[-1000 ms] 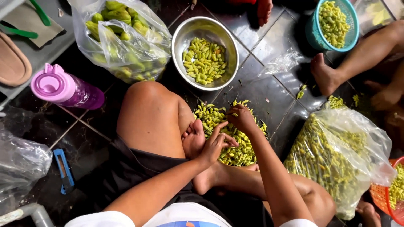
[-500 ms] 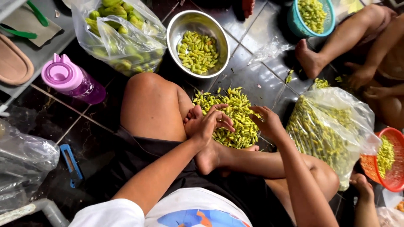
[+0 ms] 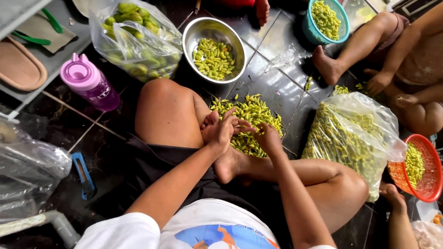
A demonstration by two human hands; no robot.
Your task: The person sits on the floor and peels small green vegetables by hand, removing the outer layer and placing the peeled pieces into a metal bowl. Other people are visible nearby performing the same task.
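Observation:
I sit cross-legged on a dark tiled floor with a heap of small yellow-green chillies [image 3: 251, 115] in front of my legs. My left hand [image 3: 222, 130] and my right hand [image 3: 266, 137] meet just above the near edge of the heap. Each pinches at a chilli, fingers curled; the chilli between them is mostly hidden. A steel bowl [image 3: 194, 34] partly filled with chillies stands just beyond my left knee.
A clear bag of larger green fruit [image 3: 138, 41] and a pink bottle [image 3: 87, 80] lie at the left. A big clear bag of chillies [image 3: 350, 138] stands at the right. Another person sits far right, with a teal basket [image 3: 308, 25], an orange basket [image 3: 427, 184]. A blue cutter [image 3: 83, 173] lies near left.
The view has shifted so the scene sits lower and further left. My right hand has come in from the heap's right side to meet my left hand.

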